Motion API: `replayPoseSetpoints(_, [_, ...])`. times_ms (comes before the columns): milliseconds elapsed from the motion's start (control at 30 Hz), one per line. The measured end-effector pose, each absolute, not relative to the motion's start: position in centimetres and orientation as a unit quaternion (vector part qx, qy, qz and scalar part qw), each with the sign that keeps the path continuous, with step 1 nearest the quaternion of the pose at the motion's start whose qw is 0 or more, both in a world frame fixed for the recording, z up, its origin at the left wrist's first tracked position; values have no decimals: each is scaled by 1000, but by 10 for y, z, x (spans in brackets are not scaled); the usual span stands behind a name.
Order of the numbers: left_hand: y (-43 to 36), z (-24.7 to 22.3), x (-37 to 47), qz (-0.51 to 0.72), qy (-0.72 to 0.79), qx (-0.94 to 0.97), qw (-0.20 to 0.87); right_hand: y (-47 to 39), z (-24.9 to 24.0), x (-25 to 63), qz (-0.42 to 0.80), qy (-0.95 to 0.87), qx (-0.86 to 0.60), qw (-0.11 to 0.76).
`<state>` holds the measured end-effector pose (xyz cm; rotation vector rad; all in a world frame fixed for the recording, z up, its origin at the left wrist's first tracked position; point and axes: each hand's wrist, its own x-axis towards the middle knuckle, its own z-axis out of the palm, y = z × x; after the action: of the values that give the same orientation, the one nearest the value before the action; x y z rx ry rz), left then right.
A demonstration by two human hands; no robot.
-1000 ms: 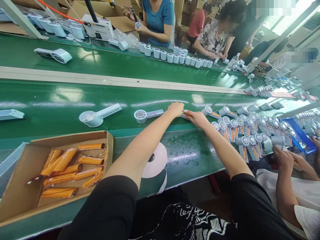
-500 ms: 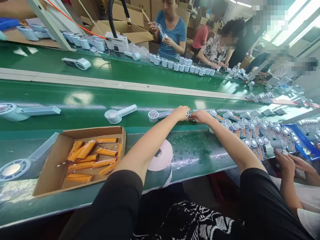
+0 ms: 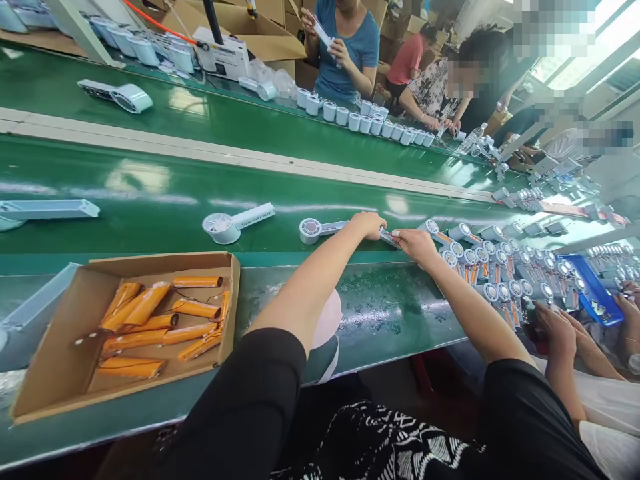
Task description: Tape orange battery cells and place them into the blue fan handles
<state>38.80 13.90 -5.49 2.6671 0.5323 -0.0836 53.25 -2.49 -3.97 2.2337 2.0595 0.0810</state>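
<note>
Right of centre in the frame, a slim white fan part (image 3: 389, 236) is lying on the green conveyor belt (image 3: 150, 200), both hands pinching it, probably to steady it. The left hand (image 3: 369, 224) is curling over its near end; the right hand (image 3: 416, 243) is gripping the other. A finished handheld fan (image 3: 320, 229) is lying just left, a carton of orange battery cells (image 3: 150, 323) at lower left.

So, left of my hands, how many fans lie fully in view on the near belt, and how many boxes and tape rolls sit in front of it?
Fans: 2
Box: 1
Tape roll: 1
Total: 4
</note>
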Motion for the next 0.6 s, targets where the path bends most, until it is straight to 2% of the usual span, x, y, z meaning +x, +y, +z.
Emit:
replayPoseSetpoints(300, [125, -68, 397, 60, 123, 964, 227, -23, -46, 550, 9, 675, 738, 5])
replayPoseSetpoints(433, [126, -73, 403, 80, 145, 952, 259, -28, -48, 557, 8, 669, 744, -6])
replayPoseSetpoints(600, [128, -75, 415, 89, 192, 931, 296, -22, -46, 560, 17, 663, 748, 24])
